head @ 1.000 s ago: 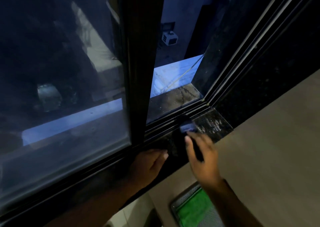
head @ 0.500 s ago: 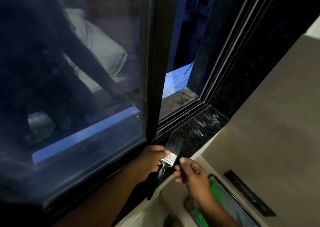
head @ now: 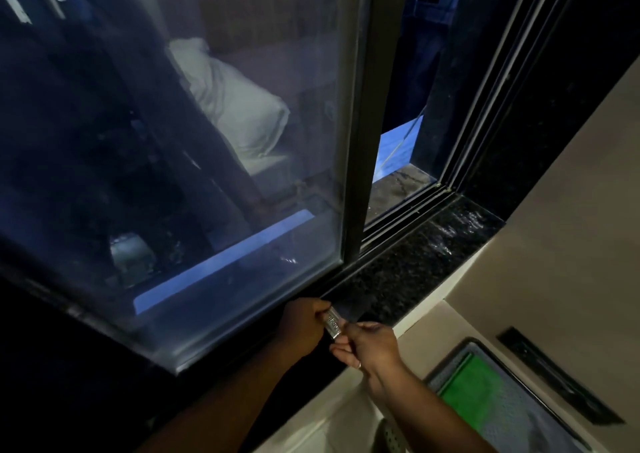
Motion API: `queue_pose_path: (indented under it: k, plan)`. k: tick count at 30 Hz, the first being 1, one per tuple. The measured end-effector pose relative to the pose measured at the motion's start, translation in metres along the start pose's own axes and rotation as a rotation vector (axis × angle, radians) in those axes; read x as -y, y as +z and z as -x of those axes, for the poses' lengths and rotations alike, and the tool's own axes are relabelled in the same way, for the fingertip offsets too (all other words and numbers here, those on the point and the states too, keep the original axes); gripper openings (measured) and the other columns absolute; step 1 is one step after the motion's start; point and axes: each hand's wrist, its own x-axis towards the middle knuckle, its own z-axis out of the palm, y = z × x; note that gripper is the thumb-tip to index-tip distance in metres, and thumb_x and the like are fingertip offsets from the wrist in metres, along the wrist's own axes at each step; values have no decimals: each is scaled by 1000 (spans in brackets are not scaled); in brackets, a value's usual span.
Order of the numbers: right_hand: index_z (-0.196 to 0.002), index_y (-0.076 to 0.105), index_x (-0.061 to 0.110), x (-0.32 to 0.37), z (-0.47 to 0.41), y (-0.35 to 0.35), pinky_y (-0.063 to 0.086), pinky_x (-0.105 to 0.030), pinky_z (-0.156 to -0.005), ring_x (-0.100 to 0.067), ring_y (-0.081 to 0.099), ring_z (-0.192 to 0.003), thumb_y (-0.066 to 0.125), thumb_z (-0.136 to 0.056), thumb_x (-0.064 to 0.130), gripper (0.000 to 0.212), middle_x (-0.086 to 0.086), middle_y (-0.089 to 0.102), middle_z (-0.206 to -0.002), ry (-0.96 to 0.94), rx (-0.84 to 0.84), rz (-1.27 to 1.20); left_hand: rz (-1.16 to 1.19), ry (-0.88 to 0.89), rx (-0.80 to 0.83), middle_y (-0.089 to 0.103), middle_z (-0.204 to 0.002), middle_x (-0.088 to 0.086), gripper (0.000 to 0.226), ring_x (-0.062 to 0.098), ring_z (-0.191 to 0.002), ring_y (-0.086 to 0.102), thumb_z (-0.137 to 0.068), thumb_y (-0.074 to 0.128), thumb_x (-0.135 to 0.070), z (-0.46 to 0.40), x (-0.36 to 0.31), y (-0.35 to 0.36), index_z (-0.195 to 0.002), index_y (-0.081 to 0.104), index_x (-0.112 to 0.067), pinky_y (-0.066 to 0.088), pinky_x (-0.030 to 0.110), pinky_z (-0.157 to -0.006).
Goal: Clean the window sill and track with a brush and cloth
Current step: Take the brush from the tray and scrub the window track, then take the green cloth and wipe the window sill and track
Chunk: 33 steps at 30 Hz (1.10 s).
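The sliding window pane (head: 207,141) fills most of your view, pushed nearly across so that only a narrow gap is open at its right edge, which leaves the track (head: 398,226) exposed there for cleaning. Below it runs the dark speckled sill (head: 415,265), shiny toward the far corner, possibly wet. Past the sill's edge, at the lower right, a dark tray (head: 540,421) sits on a pale surface with the green cloth (head: 467,388) lying in it, near but out of the way; I judge it is kept for wiping after the brushing.

Your left hand (head: 303,328) is clenched around the brush (head: 333,324) near its metal band, and your right hand (head: 370,347) pinches the same brush from the other side. The brush is held between them just above the near end of the sill. Its bristles are too dark to make out against the stone. Holding it in both hands this way looks like an adjustment of grip before sweeping, so the brushing seems at an early stage. Aim the bristles along the track grooves toward the open gap.
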Motion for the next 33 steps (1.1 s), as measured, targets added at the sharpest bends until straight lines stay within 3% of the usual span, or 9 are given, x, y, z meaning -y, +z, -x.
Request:
queue_pose_path:
  k: [2,4,6,11,17,22,26,30,33]
  plan:
    - [-83,61,-3,2,0,2,52,-25,-40,-24,64,-44,73,-83,16,23,-16,63,-56,19,1,75,-79,42,-39,71,-116,16,28,20,-109,65,-90,58,1,1,1,1,-114,71,-1,37,10,-88]
    - [-79,62,-2,3,2,1,54,-27,-41,-24,63,-41,77,-79,20,27,-16,62,-52,30,-5,141,-136,93,-37,72,-112,18,29,28,-107,67,-87,55,-7,4,-1,1,-109,73,-1,46,23,-96]
    - [-78,62,-3,6,5,-2,55,-30,-42,-23,61,-39,77,-79,19,27,-15,60,-49,29,-12,159,-253,172,-12,73,-106,18,31,31,-100,68,-85,53,-15,9,-6,-1,-104,74,-2,53,36,-91]
    - [-78,58,3,23,7,-43,51,-25,-37,-18,54,-35,71,-85,16,20,-16,57,-55,-48,-86,10,-521,451,-86,75,-91,13,17,34,-82,69,-80,70,-9,11,-23,14,-95,76,-3,58,37,-73]
    - [-55,57,12,-3,-10,-200,45,-36,-54,-24,51,-47,67,-86,12,32,-15,54,-54,-35,-559,-81,-533,861,40,74,-88,6,22,24,-82,65,-81,54,-18,-3,-70,88,-81,75,-11,52,33,-77]
    - [-72,65,13,-89,-50,-300,54,-45,-70,-28,63,-66,67,-82,28,18,-10,65,-72,197,-728,62,-452,559,439,72,-113,10,28,28,-105,67,-95,56,-22,-19,-62,211,-116,70,-11,53,34,-92]
    - [-120,60,13,-147,-121,-339,46,-30,-77,-30,65,-98,66,-80,44,51,-12,68,-110,265,-739,233,-518,244,678,61,-135,10,40,25,-125,55,-99,53,-26,-64,-26,330,-137,55,-14,43,33,-103]
    - [-121,58,5,-189,-204,-359,54,-41,-80,-36,65,-97,65,-82,40,53,-21,67,-113,257,-753,308,-555,27,772,58,-137,15,44,32,-124,55,-97,58,-23,-104,17,428,-138,51,-10,45,35,-100]
    - [-122,56,3,-207,-243,-361,47,-32,-77,-36,61,-105,64,-84,39,53,-21,63,-117,300,-798,314,-542,-34,825,63,-124,19,36,35,-112,61,-94,61,-19,-114,36,477,-127,57,-5,52,39,-93]
